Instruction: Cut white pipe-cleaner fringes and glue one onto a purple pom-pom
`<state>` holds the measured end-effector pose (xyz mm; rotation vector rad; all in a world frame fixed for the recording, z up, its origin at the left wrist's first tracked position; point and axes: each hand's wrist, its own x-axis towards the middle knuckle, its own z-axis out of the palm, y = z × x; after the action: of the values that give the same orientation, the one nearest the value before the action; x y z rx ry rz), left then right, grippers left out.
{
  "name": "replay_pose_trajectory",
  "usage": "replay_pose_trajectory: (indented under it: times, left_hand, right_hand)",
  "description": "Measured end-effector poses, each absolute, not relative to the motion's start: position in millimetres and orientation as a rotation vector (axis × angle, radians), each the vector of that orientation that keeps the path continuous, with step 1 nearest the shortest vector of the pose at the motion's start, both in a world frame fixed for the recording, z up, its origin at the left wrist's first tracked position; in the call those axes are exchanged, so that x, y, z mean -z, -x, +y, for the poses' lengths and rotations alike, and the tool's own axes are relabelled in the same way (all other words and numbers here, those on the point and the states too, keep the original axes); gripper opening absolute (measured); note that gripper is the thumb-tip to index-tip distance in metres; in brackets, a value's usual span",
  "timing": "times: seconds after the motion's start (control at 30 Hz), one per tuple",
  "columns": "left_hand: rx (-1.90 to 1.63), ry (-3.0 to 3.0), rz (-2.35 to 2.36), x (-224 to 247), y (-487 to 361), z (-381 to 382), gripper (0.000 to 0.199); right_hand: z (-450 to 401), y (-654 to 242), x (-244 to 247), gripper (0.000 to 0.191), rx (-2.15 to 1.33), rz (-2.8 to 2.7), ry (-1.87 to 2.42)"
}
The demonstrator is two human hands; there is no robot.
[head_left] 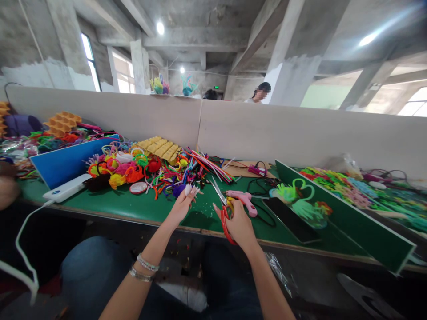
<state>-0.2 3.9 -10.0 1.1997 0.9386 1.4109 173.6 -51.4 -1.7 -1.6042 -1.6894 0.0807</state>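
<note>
Bare concrete beams and lit lamps are seen overhead, and a pale partition [150,113] is set along the back of the green bench [133,206]. Behind it, a person [262,94] is partly hidden. At the near middle of the bench, the red-handled scissors [219,193] are held in the right hand [237,220]; its grip is closed around the handles, and the blades are pointed forward and to the left, towards the left hand [183,206]. By the left hand, a small white piece [188,190] is pinched at the fingertips, its grip nearly closed; the exact shape of the piece cannot be told. Pale scraps [208,210] are scattered on the bench between the two hands.

Just beyond the right hand, a pink glue gun [246,201] is laid on its side, and farther right a black phone [290,221] is placed flat, near a bright green fuzzy-stemmed ornament [303,206]. Past these, a green board [347,218] is stood on edge. To the left, a heap of colourful fuzzy stems and pompoms [126,169] is piled, with a white power bank [66,188] set by a blue board [63,162].
</note>
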Motion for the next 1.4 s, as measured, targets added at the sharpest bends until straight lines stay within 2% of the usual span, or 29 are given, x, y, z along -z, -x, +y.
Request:
replay_pose_trajectory:
  times: [0.17,0.4,0.73,1.4]
  left_hand:
    - [-1.591,-1.234,0.933,9.7,7.5,11.2,0.03]
    - [-1.464,-1.236,0.905,3.5,11.4,5.0,0.037]
    - [-1.402,-1.232,0.736,-1.1,7.1,1.7,0.029]
    - [-1.293,-1.27,0.727,-2.7,2.4,-7.3,0.029]
  right_hand:
    - [-49.3,-170.8,1.9,0.037,-0.145,-1.683,1.515]
    - [-43.8,-177.6,10.0,0.037,-0.069,-1.625,1.517]
    - [-46.2,-174.5,6.9,0.042,-0.053,-1.672,1.5]
    - [-54.2,-159.4,4.6,0.034,-0.023,-1.844,1.659]
